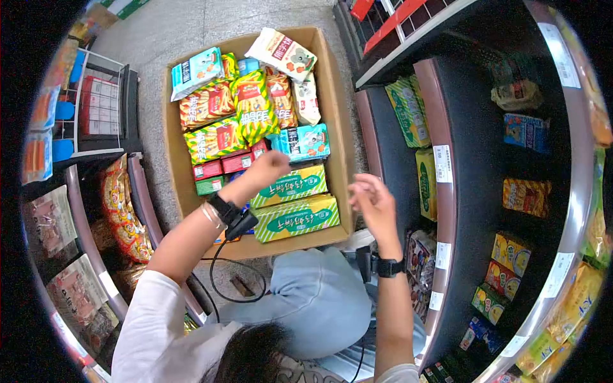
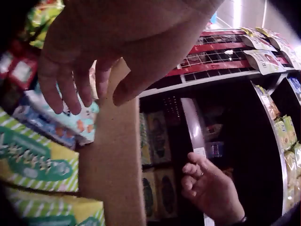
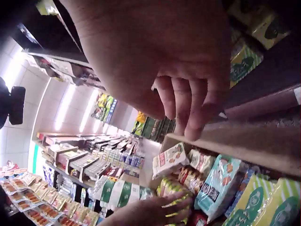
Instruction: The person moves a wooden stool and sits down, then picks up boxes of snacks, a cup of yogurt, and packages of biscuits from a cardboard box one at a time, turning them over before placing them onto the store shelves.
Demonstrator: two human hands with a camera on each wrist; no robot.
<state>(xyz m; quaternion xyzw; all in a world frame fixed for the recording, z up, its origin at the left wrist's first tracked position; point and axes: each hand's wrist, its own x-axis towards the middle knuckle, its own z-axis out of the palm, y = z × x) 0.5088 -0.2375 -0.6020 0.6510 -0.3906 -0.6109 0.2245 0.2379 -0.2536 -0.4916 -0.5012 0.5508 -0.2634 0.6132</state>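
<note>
Box (image 1: 342, 121) of brown cardboard, open on a grey speckled floor (image 1: 228, 18) between stocked shop shelves (image 1: 463, 210), holding bright snack packets (image 1: 257, 105) and green-and-yellow cartons (image 1: 297, 219). The left hand (image 1: 265, 171) hovers over it, the right hand (image 1: 375, 203) beside its right rim: hands apart, fingers loosely bent.

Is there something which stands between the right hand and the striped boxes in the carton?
Yes: the carton's right wall lies between the right hand and the striped boxes; their relative height is unclear.
</note>
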